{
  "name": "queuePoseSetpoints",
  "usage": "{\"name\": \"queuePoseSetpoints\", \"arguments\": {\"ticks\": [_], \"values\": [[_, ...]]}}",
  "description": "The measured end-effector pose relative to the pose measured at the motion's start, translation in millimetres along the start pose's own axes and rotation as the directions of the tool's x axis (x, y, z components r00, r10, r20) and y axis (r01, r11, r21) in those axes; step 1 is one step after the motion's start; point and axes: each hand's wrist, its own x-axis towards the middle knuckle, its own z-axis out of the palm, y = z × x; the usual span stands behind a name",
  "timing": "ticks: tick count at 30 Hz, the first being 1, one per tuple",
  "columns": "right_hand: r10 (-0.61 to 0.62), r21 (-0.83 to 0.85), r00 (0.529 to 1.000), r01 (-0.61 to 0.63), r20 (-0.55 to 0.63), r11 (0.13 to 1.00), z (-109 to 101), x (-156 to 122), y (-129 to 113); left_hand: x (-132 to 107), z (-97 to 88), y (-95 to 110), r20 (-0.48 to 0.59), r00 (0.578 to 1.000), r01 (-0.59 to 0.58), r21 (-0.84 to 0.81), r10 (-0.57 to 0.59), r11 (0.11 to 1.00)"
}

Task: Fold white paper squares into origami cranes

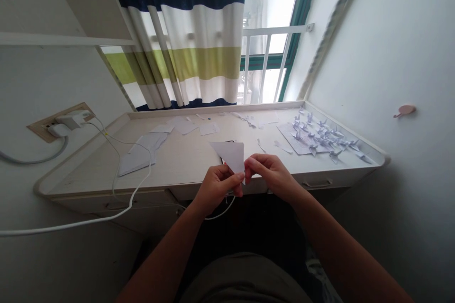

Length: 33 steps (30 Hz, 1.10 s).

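Observation:
A piece of white paper [232, 154], triangular in outline and seemingly folded, is held up over the front edge of the desk. My left hand [220, 187] pinches its lower corner between thumb and fingers. At the paper's right edge is my right hand [266, 170], its thumb and fingertips closed together against that edge. Just how much paper lies between the right fingertips is hidden. Behind the paper, a thin dark edge of some flat object shows. Several small folded paper cranes [314, 135] crowd the right side of the desk, some on a flat sheet.
Stacked white paper [140, 154] lies on the left of the desk [177, 161]. Loose sheets [209, 128] and torn strips [282, 146] lie farther back. White cables [137, 189] run from plugs in the wall socket [60, 122] across the desk's left front. A curtain [202, 33] hangs behind.

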Motion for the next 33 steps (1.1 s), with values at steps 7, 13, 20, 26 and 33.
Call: {"name": "queuePoseSetpoints", "arguments": {"ticks": [7,13,20,26,33], "values": [[0.035,0.11,0.993,-0.047,0.11,0.993,4.0,-11.9,-9.5,-3.9,2.6,6.8,-0.011,1.0,-0.011,0.026,0.012,1.0],[0.098,0.145,0.984,-0.119,0.149,0.982,5.0,-17.5,-9.6,-7.5,2.2,11.7,-0.01,1.0,-0.007,0.056,0.008,0.998],[0.105,0.192,0.98,-0.138,0.171,0.972,7.0,-18.0,-5.3,-9.6,2.9,15.3,-0.028,1.0,0.01,0.097,-0.007,0.995],[0.088,0.188,0.986,-0.113,0.139,0.976,12.0,-19.8,-2.4,-13.0,4.6,19.6,-0.06,0.998,0.012,0.094,-0.006,0.996],[0.12,0.05,0.991,-0.123,0.059,0.991,17.2,-25.7,-5.2,-23.2,3.7,22.0,-0.113,0.993,0.046,0.207,-0.022,0.977]]}}
